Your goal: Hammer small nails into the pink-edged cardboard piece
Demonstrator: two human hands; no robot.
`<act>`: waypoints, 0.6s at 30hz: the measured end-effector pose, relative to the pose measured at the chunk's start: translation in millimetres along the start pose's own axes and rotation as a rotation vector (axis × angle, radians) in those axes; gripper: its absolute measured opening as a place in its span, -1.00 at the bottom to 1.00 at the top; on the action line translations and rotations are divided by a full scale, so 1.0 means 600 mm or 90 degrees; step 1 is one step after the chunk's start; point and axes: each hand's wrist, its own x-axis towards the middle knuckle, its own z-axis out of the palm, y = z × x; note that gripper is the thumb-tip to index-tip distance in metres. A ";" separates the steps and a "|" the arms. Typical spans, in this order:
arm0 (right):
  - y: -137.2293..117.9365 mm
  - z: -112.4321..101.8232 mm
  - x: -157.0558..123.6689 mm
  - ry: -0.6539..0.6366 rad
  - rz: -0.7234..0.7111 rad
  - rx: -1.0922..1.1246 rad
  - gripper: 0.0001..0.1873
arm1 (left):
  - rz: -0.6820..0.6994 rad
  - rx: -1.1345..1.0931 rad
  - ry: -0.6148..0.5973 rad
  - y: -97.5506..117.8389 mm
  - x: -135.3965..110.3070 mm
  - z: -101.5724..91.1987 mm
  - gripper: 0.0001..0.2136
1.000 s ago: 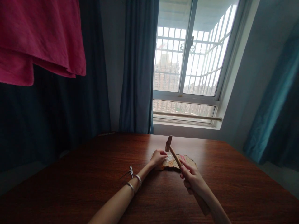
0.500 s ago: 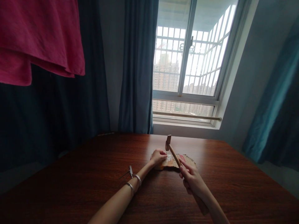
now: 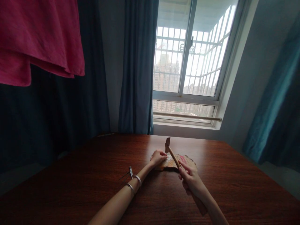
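Note:
My right hand is wrapped round the wooden handle of a hammer. Its head stands upright just over the fingertips of my left hand. Those fingers are pinched together on a thin nail, mostly hidden by the fingers and the hammer head. Under both hands lies a flat piece of corrugated cardboard with dotted white, orange and pink patches. The heel of my left hand rests by its left end.
Several thin metal nails lie on the brown wooden table beside my left forearm. Behind the table are a barred window and blue curtains. A pink cloth hangs at the upper left.
The hammer head has come down slightly and to the left, closer to my left fingertips. My left hand stays in place on the cardboard.

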 end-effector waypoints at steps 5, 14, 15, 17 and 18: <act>0.001 -0.001 0.002 -0.005 -0.001 0.018 -0.38 | 0.079 0.012 0.001 -0.002 0.001 -0.005 -0.76; 0.000 -0.002 0.000 0.012 -0.006 0.041 -0.34 | 0.061 -0.053 0.006 -0.006 0.003 0.001 -0.79; 0.000 -0.001 -0.001 0.013 -0.006 0.035 -0.34 | 0.064 -0.052 0.009 -0.005 0.003 0.001 -0.79; 0.001 0.001 -0.001 0.015 -0.006 0.018 -0.34 | 0.066 -0.039 0.017 -0.002 0.002 0.000 -0.80; 0.001 0.002 -0.001 0.017 -0.007 0.009 -0.33 | 0.066 -0.033 0.021 -0.001 0.002 -0.001 -0.80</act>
